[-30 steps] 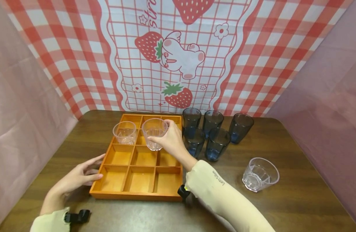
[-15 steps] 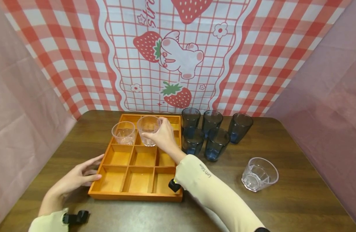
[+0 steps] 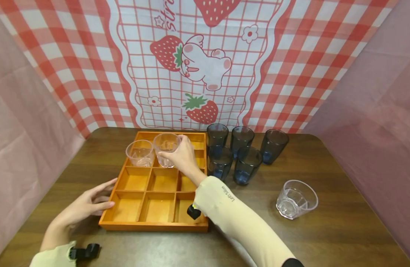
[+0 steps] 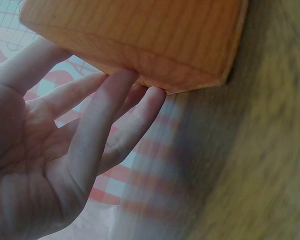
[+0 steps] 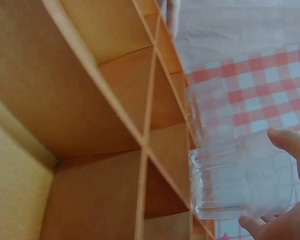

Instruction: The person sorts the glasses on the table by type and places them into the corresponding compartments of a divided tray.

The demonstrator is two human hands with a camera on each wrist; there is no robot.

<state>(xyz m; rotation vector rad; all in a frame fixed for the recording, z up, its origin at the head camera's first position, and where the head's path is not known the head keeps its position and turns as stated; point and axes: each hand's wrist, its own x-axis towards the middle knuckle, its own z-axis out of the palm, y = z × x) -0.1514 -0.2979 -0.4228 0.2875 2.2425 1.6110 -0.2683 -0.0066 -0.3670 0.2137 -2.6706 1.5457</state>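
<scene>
My right hand [image 3: 184, 155] grips a clear tumbler [image 3: 163, 144] by its side, upright over a back-row compartment of the divided wooden tray [image 3: 154, 226]. The right wrist view shows the tumbler's base right at the tray's dividers, with thumb and fingers on opposite sides near its rim. To its left, a second clear tumbler [image 3: 140, 158] stands in the back-left part of the tray. My left hand [image 3: 82, 207] touches the tray's left side with extended, slightly bent fingers [image 4: 85, 130]; these meet the tray's outer wall [image 4: 140, 37] in the left wrist view.
Several dark blue tumblers [image 3: 247, 165] stand close together right of the tray, the nearest ones beside its edge. Another clear tumbler [image 3: 296, 200] sits farther right on the wooden table [image 3: 258, 207]. A checked strawberry cloth [image 3: 205, 66] hangs behind the table.
My right hand has carried the clear tumbler left and slightly back, close beside the other tumbler in the tray. My left hand stays against the tray. The whole view shifts slightly.
</scene>
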